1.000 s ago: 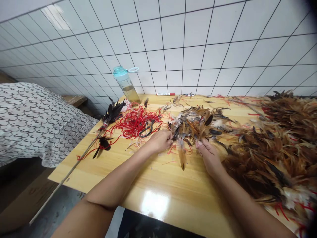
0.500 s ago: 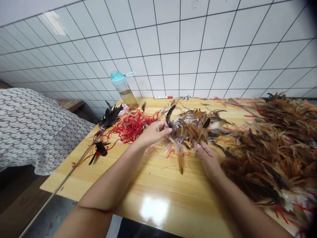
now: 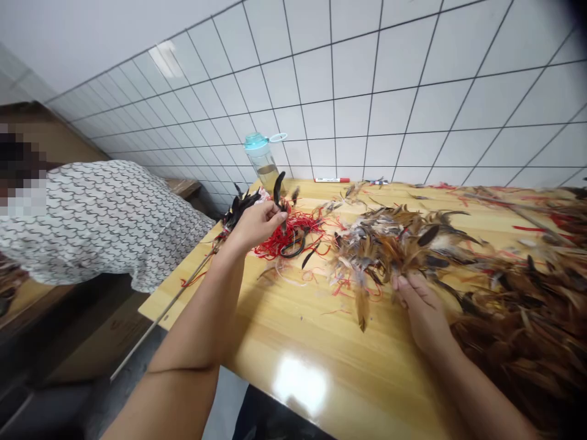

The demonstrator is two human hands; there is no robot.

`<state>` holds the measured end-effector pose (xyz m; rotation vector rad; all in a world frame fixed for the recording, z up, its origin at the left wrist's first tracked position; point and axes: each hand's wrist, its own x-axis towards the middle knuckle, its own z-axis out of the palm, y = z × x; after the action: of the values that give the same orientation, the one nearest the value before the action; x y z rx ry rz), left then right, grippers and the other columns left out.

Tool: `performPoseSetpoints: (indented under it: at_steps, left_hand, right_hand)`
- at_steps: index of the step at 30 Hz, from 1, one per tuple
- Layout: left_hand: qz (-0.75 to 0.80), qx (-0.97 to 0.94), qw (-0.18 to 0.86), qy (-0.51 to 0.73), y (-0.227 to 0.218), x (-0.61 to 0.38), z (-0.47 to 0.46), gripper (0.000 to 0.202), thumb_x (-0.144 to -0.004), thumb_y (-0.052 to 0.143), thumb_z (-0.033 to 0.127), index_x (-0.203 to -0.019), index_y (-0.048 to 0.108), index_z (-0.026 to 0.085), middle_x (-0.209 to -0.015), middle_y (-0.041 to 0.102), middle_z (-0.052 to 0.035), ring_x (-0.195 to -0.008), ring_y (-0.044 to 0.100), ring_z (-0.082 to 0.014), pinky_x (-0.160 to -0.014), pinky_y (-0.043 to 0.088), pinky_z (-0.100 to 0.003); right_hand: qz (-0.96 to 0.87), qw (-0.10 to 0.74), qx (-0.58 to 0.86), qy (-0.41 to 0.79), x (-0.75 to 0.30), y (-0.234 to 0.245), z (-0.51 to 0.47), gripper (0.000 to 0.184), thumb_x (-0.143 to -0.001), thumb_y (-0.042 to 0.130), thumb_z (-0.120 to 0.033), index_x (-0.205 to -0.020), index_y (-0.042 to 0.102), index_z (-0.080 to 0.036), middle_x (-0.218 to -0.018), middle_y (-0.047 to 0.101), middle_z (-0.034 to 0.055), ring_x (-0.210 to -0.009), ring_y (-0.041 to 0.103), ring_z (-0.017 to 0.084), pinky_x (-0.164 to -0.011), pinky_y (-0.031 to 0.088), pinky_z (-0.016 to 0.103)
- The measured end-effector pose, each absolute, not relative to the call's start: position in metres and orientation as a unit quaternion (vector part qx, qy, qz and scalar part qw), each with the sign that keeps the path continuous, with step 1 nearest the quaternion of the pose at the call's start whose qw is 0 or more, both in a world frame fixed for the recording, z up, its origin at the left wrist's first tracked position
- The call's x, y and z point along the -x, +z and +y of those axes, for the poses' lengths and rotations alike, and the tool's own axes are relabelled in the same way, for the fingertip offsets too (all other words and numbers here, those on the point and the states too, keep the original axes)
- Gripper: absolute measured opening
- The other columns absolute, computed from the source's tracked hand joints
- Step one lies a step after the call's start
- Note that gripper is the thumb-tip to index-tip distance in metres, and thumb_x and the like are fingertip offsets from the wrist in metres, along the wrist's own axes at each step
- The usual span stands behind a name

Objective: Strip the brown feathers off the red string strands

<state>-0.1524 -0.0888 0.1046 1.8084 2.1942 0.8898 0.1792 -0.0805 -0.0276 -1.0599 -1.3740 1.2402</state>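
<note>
My left hand point(image 3: 255, 223) is raised over the left part of the wooden table point(image 3: 321, 360), pinched shut on a black feather point(image 3: 277, 187) that sticks upward. It hovers beside a tangle of red string point(image 3: 288, 235) and a bunch of black feathers point(image 3: 241, 208) tied to a thin stick point(image 3: 169, 305). My right hand point(image 3: 419, 305) rests on the table at the near edge of a small pile of brown feathers point(image 3: 394, 241), fingers curled into the feathers.
A large heap of brown feathers point(image 3: 527, 293) covers the right of the table. Black scissors point(image 3: 296, 244) lie in the red string. A bottle with a teal lid point(image 3: 263, 160) and a red marker point(image 3: 331, 180) stand by the tiled wall. A person in a patterned top point(image 3: 101, 214) sits at left.
My left hand has lifted a black feather out of the brown pile and carried it left, over the red string. The right hand stayed at the pile. The view turned left.
</note>
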Motion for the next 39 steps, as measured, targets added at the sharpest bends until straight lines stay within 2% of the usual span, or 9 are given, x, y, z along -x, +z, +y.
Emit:
performPoseSetpoints:
  at_steps: [5, 10, 15, 19, 21, 28, 30, 34, 39]
  left_hand:
    - [0.761, -0.590, 0.086, 0.257, 0.091, 0.173, -0.108, 0.029, -0.079, 0.055, 0.041, -0.064, 0.050, 0.017, -0.056, 0.046, 0.0039, -0.055, 0.039, -0.0097, -0.055, 0.029, -0.022]
    - [0.746, -0.583, 0.119, 0.300, 0.088, 0.175, -0.066, 0.027, -0.082, 0.052, 0.040, -0.071, 0.056, 0.016, -0.065, 0.059, -0.0007, -0.062, 0.049, -0.0126, -0.062, 0.035, -0.023]
    - [0.765, -0.564, -0.055, 0.306, 0.091, 0.134, -0.047, 0.024, -0.086, 0.048, 0.035, -0.087, 0.062, 0.015, -0.083, 0.065, -0.0070, -0.076, 0.056, -0.0182, -0.070, 0.038, -0.028]
    - [0.645, -0.726, 0.106, 0.214, 0.074, 0.086, -0.077, 0.022, -0.086, 0.049, 0.033, -0.075, 0.060, 0.017, -0.076, 0.064, -0.0025, -0.068, 0.055, -0.0141, -0.064, 0.037, -0.024]
    - [0.611, -0.755, 0.149, 0.185, 0.064, 0.066, -0.090, 0.021, -0.086, 0.050, 0.032, -0.077, 0.060, 0.017, -0.076, 0.064, -0.0019, -0.067, 0.054, -0.0134, -0.063, 0.037, -0.024]
    - [0.578, -0.787, 0.153, 0.150, 0.055, 0.027, -0.099, 0.020, -0.089, 0.046, 0.031, -0.085, 0.061, 0.019, -0.083, 0.064, -0.0037, -0.077, 0.057, -0.0160, -0.071, 0.042, -0.027]
    - [0.555, -0.806, 0.151, 0.138, 0.056, 0.024, -0.098, 0.019, -0.089, 0.044, 0.024, -0.092, 0.062, 0.020, -0.088, 0.063, -0.0043, -0.081, 0.057, -0.0163, -0.074, 0.043, -0.027]
    - [0.491, -0.851, 0.145, 0.118, 0.048, 0.024, -0.090, 0.035, -0.086, 0.040, 0.012, -0.108, 0.064, 0.024, -0.097, 0.059, -0.0055, -0.090, 0.056, -0.0171, -0.078, 0.044, -0.027]
    - [0.435, -0.888, 0.127, 0.084, 0.035, 0.024, -0.082, 0.027, -0.086, 0.046, 0.016, -0.094, 0.070, 0.023, -0.091, 0.058, -0.0064, -0.088, 0.053, -0.0177, -0.078, 0.043, -0.028]
  right_hand:
    - [-0.554, 0.462, 0.446, 0.530, -0.182, -0.029, -0.080, 0.031, -0.084, 0.057, -0.050, -0.072, 0.057, -0.021, -0.065, 0.044, -0.0007, -0.059, 0.037, 0.013, -0.055, 0.030, 0.029]
    - [-0.561, 0.467, 0.438, 0.525, -0.182, -0.026, -0.079, 0.032, -0.084, 0.056, -0.050, -0.069, 0.055, -0.021, -0.061, 0.039, -0.0018, -0.057, 0.034, 0.013, -0.053, 0.026, 0.029]
    - [-0.548, 0.470, 0.441, 0.534, -0.181, -0.022, -0.080, 0.031, -0.082, 0.056, -0.051, -0.072, 0.054, -0.022, -0.062, 0.039, -0.0025, -0.055, 0.032, 0.012, -0.052, 0.026, 0.029]
    - [-0.545, 0.470, 0.443, 0.535, -0.180, -0.017, -0.082, 0.033, -0.082, 0.056, -0.051, -0.069, 0.053, -0.021, -0.059, 0.038, -0.0032, -0.054, 0.032, 0.012, -0.051, 0.025, 0.028]
    - [-0.558, 0.462, 0.445, 0.527, -0.179, -0.015, -0.083, 0.033, -0.083, 0.055, -0.051, -0.068, 0.053, -0.021, -0.058, 0.037, -0.0031, -0.054, 0.032, 0.012, -0.052, 0.026, 0.029]
    - [-0.573, 0.460, 0.435, 0.521, -0.177, -0.019, -0.084, 0.034, -0.085, 0.052, -0.051, -0.068, 0.051, -0.021, -0.064, 0.044, -0.0011, -0.062, 0.040, 0.014, -0.059, 0.033, 0.028]
    - [-0.572, 0.466, 0.423, 0.526, -0.177, -0.021, -0.084, 0.033, -0.085, 0.051, -0.050, -0.068, 0.051, -0.021, -0.067, 0.046, -0.0006, -0.064, 0.041, 0.014, -0.060, 0.034, 0.028]
    - [-0.574, 0.472, 0.413, 0.526, -0.176, -0.022, -0.084, 0.032, -0.085, 0.051, -0.049, -0.068, 0.051, -0.021, -0.069, 0.047, -0.0003, -0.066, 0.043, 0.015, -0.062, 0.035, 0.028]
    - [-0.574, 0.467, 0.424, 0.522, -0.177, -0.022, -0.083, 0.032, -0.085, 0.050, -0.050, -0.068, 0.051, -0.022, -0.067, 0.047, -0.0007, -0.066, 0.043, 0.015, -0.062, 0.037, 0.028]
